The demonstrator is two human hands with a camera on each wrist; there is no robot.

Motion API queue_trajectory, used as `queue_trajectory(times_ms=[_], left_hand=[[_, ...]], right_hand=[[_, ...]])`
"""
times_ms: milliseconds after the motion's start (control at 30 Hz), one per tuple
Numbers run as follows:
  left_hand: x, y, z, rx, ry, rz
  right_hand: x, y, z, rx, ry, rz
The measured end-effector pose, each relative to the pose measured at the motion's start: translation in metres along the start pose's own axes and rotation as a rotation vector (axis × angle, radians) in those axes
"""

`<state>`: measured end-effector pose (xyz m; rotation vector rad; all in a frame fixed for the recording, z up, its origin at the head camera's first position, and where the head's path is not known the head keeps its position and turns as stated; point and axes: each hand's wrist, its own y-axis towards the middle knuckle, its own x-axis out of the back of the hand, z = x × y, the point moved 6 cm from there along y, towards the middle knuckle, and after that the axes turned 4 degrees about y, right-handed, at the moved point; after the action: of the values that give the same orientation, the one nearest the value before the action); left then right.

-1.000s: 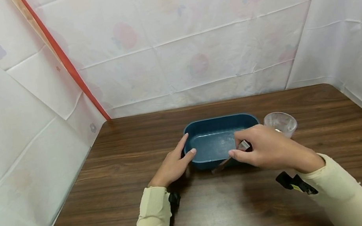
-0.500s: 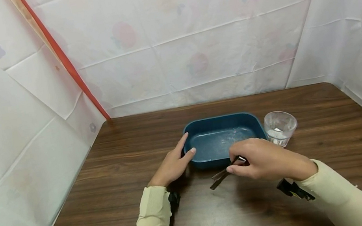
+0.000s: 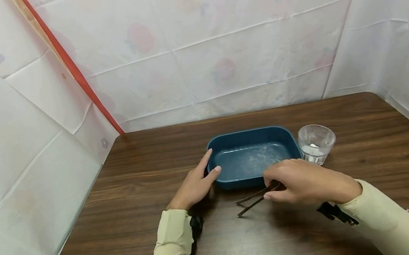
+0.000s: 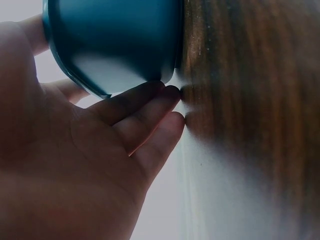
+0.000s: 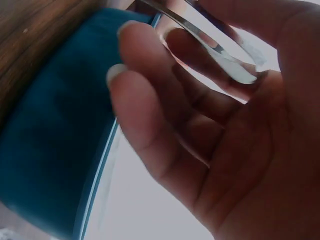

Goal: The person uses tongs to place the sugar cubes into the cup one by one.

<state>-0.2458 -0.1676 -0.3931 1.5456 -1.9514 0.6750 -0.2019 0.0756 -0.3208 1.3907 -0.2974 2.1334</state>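
A dark blue rectangular container [image 3: 248,160] with rounded corners stands on the table. My left hand [image 3: 194,188] rests against its left end, fingers fairly straight, with the thumb over the near left rim. In the left wrist view, the fingertips of the left hand [image 4: 100,150] lie against or close to the container's outer wall [image 4: 115,40]. My right hand [image 3: 303,183] holds small metal tongs [image 3: 255,200] between thumb and fingers, in front of the container. Their two arms are spread apart, tips pointing left, with nothing between them. The right wrist view shows the tongs' shiny bent end [image 5: 235,67] inside the hand.
A clear glass [image 3: 317,143] with something small and whitish at its bottom stands just right of the container. Brown wood-grain table [image 3: 136,179] lies around them. White patterned sheets [image 3: 215,44] hang at the back and both sides.
My right hand has drawn the tongs toward me from the container's near wall, and their arms have spread apart. The glass shows more fully. My left hand has stayed in place.
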Motion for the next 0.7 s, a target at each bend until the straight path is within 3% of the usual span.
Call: queue_trajectory(times_ms=[333,700], left_hand=[[0.000,0.000,0.000,0.000,0.009,-0.003],[0.000,0.000,-0.002,-0.013,0.007,-0.007]], right_hand=[[-0.019,-0.004,-0.006,-0.012,-0.123,0.118],[-0.034,-0.002,-0.006,-0.031,-0.209,0.114]])
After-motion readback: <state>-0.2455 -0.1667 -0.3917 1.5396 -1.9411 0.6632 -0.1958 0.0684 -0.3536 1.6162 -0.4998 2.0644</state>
